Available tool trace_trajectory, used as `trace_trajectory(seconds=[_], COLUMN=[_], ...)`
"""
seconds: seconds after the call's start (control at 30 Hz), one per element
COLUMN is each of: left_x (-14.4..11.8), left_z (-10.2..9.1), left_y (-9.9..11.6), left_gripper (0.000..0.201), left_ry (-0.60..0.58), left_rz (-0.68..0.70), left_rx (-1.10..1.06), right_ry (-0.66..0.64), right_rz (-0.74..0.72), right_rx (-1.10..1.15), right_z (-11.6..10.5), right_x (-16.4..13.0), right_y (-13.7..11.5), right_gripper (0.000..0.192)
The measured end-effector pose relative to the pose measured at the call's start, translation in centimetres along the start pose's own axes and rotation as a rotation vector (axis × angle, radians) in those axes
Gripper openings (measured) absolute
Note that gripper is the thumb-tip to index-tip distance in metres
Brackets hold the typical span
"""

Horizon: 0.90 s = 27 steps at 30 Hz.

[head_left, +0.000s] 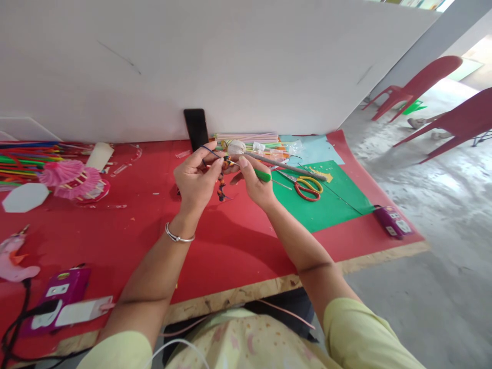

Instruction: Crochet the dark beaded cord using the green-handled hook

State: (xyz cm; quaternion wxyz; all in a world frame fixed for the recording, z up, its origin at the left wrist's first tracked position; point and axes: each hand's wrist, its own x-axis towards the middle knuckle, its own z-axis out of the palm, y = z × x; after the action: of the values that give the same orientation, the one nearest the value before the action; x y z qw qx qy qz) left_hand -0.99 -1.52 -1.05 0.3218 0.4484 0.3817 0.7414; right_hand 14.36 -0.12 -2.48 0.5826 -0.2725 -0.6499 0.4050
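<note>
In front of you there is the red-covered desk [115, 230], with a rough, bare board edge [249, 292] on your side. On its left part you have a bundle of coloured sticks [23, 160], a pink frilled ornament [63, 177], a white octagonal piece [25, 197], a pink glue gun [13, 259] and a purple power strip [78, 282]. To your right there lie a green sheet [326, 212], a light-blue sheet [326, 148] and, near the corner, a second power strip [392, 221].

Pale yellow short sleeves [372, 333] on both arms, loose and plain, ending just above the elbows, a matching pale yellow shirt front [242, 341] scattered with pinkish crescents and small tan flecks, a slim silver bangle [179, 238] circling the left wrist, a thin white cord [180, 340] looping before the shirt
</note>
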Motion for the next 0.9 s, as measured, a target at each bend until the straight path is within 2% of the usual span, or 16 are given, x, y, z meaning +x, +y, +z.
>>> trace_trajectory(seconds=[0.13,0.17,0.23,0.37,0.63,0.9], left_x=[0.3,0.4,0.5,0.5,0.4,0.3], left_z=[0.0,0.0,-0.1,-0.2,0.2,0.1], left_y=[0.6,0.7,0.8,0.8,1.3,1.6], left_gripper=[0.040,0.040,0.042,0.049,0.051,0.051], left_ry=[-0.031,-0.050,-0.080,-0.110,-0.077,-0.113], left_rz=[-0.255,-0.305,-0.343,-0.295,-0.249,-0.188], left_rx=[-0.141,-0.172,-0.213,-0.228,-0.167,-0.102], right_ry=[0.005,-0.002,-0.014,-0.022,0.057,-0.012], right_rz=[-0.405,-0.481,-0.542,-0.465,-0.359,-0.223], right_rx=[-0.253,-0.297,-0.356,-0.362,-0.128,-0.060], right_z=[-0.3,-0.4,-0.5,-0.4,0.4,0.0], right_x=[-0.3,-0.3,-0.3,-0.2,-0.5,-0.4], right_y=[0.4,0.5,0.6,0.6,1.4,1.4], right_gripper=[0.038,0.034,0.031,0.038,0.040,0.048])
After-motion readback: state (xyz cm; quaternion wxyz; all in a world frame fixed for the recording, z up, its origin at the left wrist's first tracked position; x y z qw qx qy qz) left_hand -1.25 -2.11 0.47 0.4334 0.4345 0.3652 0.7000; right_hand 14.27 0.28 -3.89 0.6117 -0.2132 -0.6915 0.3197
